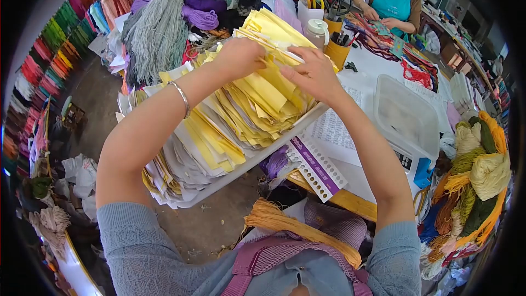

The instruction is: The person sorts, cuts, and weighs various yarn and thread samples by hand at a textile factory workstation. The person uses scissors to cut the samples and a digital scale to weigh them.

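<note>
A long white tray (257,156) is packed with upright yellow and white paper sheets or envelopes (263,96), many with worn edges. My left hand (241,59), a silver bangle on its wrist, is closed over the far part of the stack, its fingertips at the edge of a yellow paper. To its right, my right hand (315,74) rests on the same papers, thumb and forefinger apart with paper edges between them. The tips of the left fingers are partly hidden.
Grey yarn skeins (156,33) lie behind the tray. A lidded jug (316,34) and yellow cup (337,52) of tools stand right of it. A clear plastic bin (405,109) sits on a scale. A co-worker (392,3) handles threads. Orange yarn (301,227) lies across my lap.
</note>
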`<state>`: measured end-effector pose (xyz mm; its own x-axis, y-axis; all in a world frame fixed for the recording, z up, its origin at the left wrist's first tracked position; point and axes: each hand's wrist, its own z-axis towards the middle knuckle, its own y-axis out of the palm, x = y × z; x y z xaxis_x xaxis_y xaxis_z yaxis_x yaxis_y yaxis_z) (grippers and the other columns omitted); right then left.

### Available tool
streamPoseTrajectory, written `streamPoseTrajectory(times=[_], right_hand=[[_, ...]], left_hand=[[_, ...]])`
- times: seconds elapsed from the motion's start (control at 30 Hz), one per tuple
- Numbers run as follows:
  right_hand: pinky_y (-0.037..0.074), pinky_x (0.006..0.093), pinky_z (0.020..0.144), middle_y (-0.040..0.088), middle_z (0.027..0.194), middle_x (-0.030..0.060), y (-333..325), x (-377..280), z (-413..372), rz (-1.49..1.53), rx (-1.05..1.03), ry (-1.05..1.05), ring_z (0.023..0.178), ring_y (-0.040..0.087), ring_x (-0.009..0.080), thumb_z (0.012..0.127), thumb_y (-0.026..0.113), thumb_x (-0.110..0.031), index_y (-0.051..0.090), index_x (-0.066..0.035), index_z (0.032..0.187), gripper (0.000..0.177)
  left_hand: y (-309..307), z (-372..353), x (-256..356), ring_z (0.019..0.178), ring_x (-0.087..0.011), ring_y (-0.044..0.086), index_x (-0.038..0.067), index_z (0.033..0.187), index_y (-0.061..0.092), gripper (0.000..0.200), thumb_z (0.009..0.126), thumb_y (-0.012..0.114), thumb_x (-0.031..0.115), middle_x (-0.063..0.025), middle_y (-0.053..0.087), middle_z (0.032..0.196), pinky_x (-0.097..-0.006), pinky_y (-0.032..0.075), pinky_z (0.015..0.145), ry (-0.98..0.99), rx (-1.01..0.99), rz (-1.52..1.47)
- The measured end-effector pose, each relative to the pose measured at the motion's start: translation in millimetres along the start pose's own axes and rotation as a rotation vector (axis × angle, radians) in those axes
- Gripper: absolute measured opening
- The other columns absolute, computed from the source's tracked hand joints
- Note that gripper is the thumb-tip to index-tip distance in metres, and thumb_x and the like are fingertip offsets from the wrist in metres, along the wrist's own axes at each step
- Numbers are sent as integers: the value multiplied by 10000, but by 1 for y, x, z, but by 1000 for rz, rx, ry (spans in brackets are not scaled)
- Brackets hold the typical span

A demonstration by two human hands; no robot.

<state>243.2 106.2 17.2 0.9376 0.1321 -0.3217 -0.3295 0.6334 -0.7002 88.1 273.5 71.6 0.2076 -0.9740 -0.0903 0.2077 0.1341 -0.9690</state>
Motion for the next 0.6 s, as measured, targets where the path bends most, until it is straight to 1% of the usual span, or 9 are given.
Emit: streamPoseTrajectory(times=[0.07,0.13,0.17,0.23,0.27,0.37,0.43,0.47,0.6], right_hand=[[363,420,1013,561,1285,106,-6,-6,2,-52,-88,33,1206,460,310,745,689,-455,759,-107,804,361],[355,421,1021,556,1294,101,-5,-6,0,-76,-80,-10,1210,457,309,731,692,-431,757,-105,811,342],[346,421,1030,551,1303,95,-5,-5,-1,-101,-69,-51,1213,454,307,717,695,-406,755,-103,817,325],[340,420,1036,545,1311,84,-2,3,-2,-98,-74,-31,1215,450,302,703,686,-370,753,-102,823,302],[334,420,1041,540,1320,74,-1,6,-3,-96,-84,-13,1218,446,296,689,678,-335,751,-101,828,282],[382,434,990,529,1334,64,1,10,-4,-88,-47,-45,1221,446,297,681,684,-282,731,-79,820,251],[385,424,988,534,1326,67,0,9,-4,-89,-49,-43,1217,449,298,690,679,-279,731,-81,821,243],[383,424,988,534,1326,67,0,10,-4,-80,-48,-46,1217,448,299,692,676,-277,732,-82,824,242],[375,428,992,528,1334,67,0,11,-4,-98,-59,-56,1220,446,298,714,681,-302,733,-85,829,251]], left_hand=[[0,3,2,828,-319,649,81,830,672,228,767,689,300,-153,666,856,-442,508,727,-61,-9,-19],[9,8,-2,831,-321,643,78,848,651,203,766,687,260,-153,656,876,-438,506,741,11,111,-126],[12,9,-6,831,-321,643,78,848,651,203,766,687,260,-153,656,876,-438,506,741,11,110,-126],[-1,5,-6,806,-321,639,75,850,628,160,756,681,192,-132,649,864,-430,505,752,37,332,-424],[-12,0,-5,788,-295,639,83,851,631,139,737,678,147,-85,638,864,-401,506,737,-18,316,-343],[-34,-17,-5,815,-246,637,125,928,674,221,714,703,169,-37,611,841,-378,500,695,166,-253,-289],[-21,-34,8,822,-241,637,138,927,693,210,719,698,166,-39,609,831,-382,501,714,220,-224,-94],[-17,-38,13,825,-247,638,124,886,698,161,729,691,157,-37,612,842,-391,504,726,306,-185,65],[-7,-29,18,816,-268,645,105,829,692,96,744,672,144,-46,619,848,-412,503,723,349,-159,59]])
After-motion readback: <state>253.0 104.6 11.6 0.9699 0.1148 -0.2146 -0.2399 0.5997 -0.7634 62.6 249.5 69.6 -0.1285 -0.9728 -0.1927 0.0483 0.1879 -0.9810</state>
